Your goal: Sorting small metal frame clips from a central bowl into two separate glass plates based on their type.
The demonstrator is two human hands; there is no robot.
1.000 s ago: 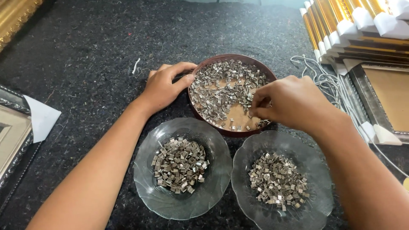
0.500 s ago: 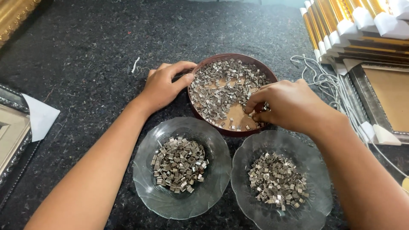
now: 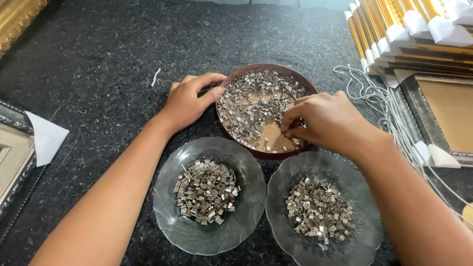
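Over brown bowl [image 3: 231, 83], your right hand [image 3: 325, 123] pinches metal clips [image 3: 256, 106]; left hand [image 3: 189, 101] grips rim, fingers curled.

A dark, speckled felt-like table covering [image 3: 98, 64] carries everything. At the centre sits a round brown dish [image 3: 222, 129] of small metal clips; at 6 o'clock a clear glass bowl [image 3: 165, 216] and, just beside it at 5 o'clock, a second glass bowl [image 3: 367, 236]. White cord [image 3: 374, 96] lies at 3 o'clock near stacked gold frame mouldings [image 3: 394, 24]. A silver frame with a white paper corner [image 3: 47, 138] lies at 9 o'clock.
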